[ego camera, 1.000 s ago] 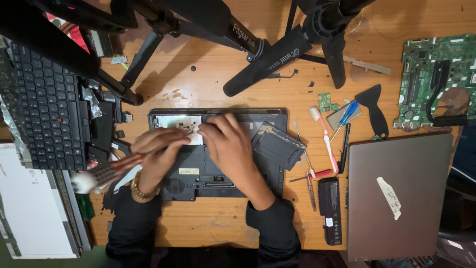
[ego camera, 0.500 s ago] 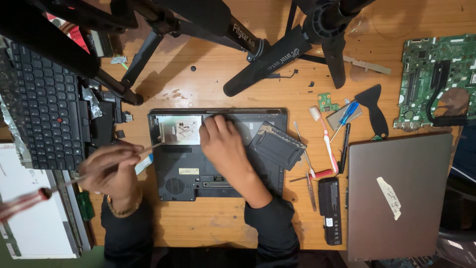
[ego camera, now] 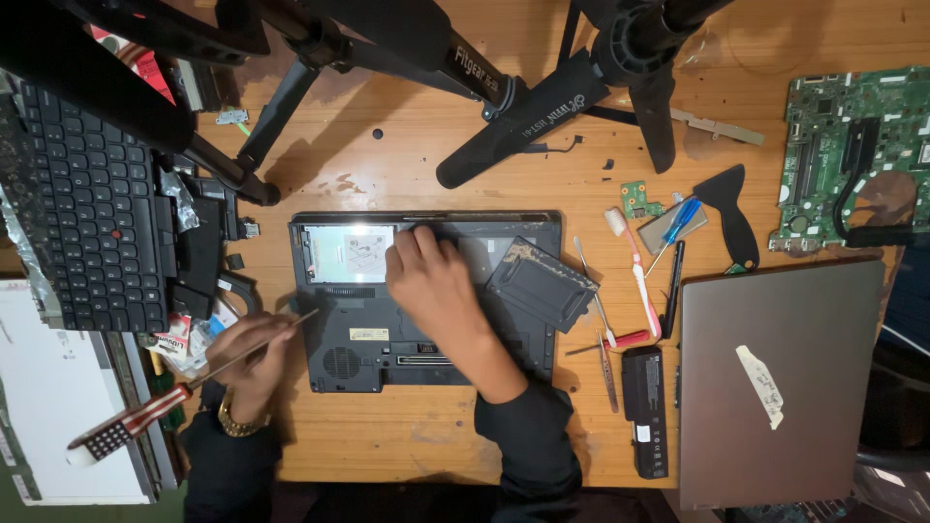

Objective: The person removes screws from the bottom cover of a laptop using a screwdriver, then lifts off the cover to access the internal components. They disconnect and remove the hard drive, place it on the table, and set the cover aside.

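Laptop base (ego camera: 426, 300): lies upside down at the middle of the wooden table (ego camera: 407, 145), one bay already uncovered, its cover panel (ego camera: 541, 283) loose on the right part.
Left hand (ego camera: 250, 351): fingers clamped on a screwdriver (ego camera: 184, 392), now back beside the base's left edge.
Right hand (ego camera: 431, 281): fingers together, pressing flat on the base, unmoved.
Left to do: remaining covers, by my judgement.

Two laptops (ego camera: 426, 300) (ego camera: 775, 378), one screwdriver (ego camera: 184, 392)
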